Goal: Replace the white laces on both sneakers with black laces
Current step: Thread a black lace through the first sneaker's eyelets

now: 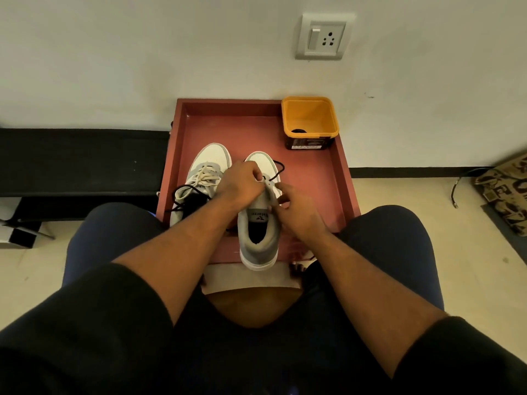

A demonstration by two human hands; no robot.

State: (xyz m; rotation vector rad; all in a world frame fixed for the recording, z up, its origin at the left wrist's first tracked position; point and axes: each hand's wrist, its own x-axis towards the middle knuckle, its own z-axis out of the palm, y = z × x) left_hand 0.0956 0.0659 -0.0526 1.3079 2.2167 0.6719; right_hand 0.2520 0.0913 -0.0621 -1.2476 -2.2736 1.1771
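One head-worn wide-angle view looks forward and steeply down over the person's lap onto a red tray (346,178) near a white wall (142,52), close to the work.

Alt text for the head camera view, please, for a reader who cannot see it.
Seen from above, a seated person's left hand and right hand work at the eyelets of the right sneaker, black lace trailing near its toe. The left sneaker keeps white laces; both sit on a red tray beside a yellow tub.
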